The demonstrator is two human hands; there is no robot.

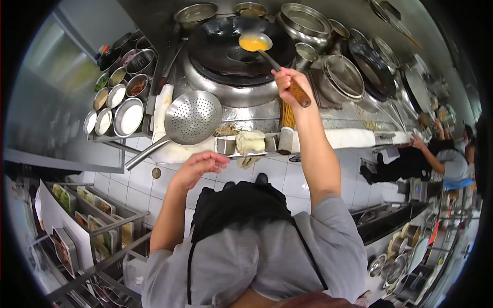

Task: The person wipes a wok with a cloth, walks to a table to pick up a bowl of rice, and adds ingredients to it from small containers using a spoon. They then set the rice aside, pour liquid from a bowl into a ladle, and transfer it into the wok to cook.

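Note:
My right hand point(290, 86) is wrapped round the wooden handle of a metal ladle point(269, 60). The ladle's bowl holds a yellow liquid point(253, 43) and hangs over a large black wok point(213, 51) on the steel burner. My left hand point(204, 167) is near the front edge of the stove with its fingers apart, holding nothing. Just above it in view, a perforated strainer point(193, 117) rests on the counter edge, its metal handle pointing to the lower left. A crumpled pale cloth point(250, 142) lies between my arms at the stove's front.
Bowls of seasonings point(128, 117) stand at the left. A bamboo brush point(287, 123) sits at the front edge. Pots and a sieve point(343, 76) are at the right. Food trays point(102, 233) stand lower left. Another person point(447, 159) is at the far right.

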